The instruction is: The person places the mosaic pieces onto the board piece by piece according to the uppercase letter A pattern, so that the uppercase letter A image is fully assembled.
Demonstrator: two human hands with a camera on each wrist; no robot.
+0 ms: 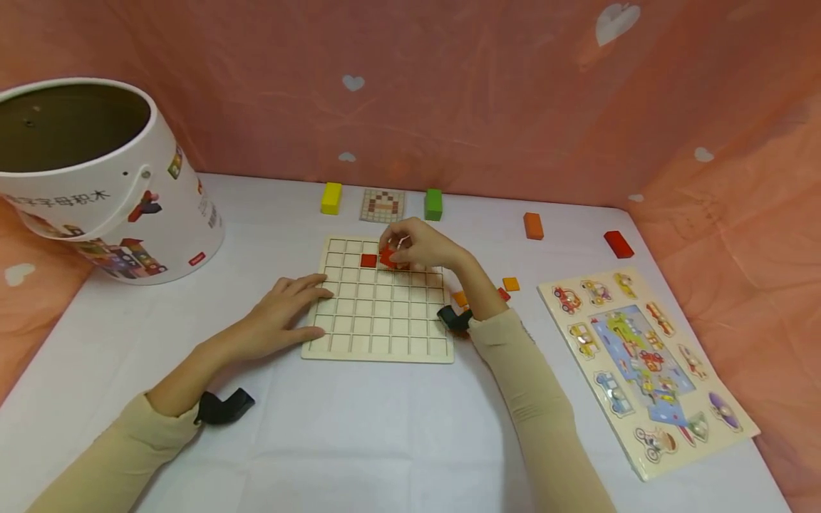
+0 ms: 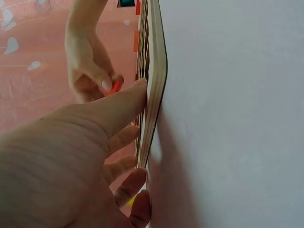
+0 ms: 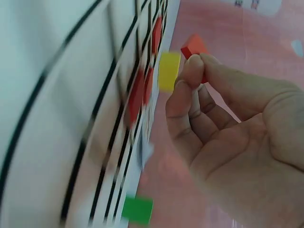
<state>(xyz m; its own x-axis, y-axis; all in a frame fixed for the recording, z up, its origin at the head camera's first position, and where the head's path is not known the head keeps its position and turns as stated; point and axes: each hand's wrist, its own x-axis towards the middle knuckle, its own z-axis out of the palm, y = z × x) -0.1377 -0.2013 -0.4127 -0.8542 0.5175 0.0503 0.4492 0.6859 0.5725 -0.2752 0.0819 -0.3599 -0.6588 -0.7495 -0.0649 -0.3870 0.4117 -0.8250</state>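
A pale wooden grid board (image 1: 378, 328) lies in front of me. My left hand (image 1: 279, 317) rests at its left edge, fingers straight; in the left wrist view its thumb (image 2: 126, 107) touches the board's side. Over the upper rows, my right hand (image 1: 426, 246) pinches a red square tile (image 1: 386, 257) between thumb and forefinger. The right wrist view shows this pinched tile (image 3: 194, 46) tilted and apart from the board. One red tile (image 1: 368, 261) sits in a cell just left of the hand. Other red tiles (image 3: 136, 97) on the board are mostly hidden from above.
Behind the board lie a small pattern card (image 1: 383, 205), a yellow block (image 1: 331, 198) and a green block (image 1: 433, 204). Loose orange tiles (image 1: 510, 284) lie right. Farther right are orange (image 1: 534, 226) and red (image 1: 618, 244) blocks and a vehicle puzzle (image 1: 577, 306). A bucket (image 1: 173, 235) stands left.
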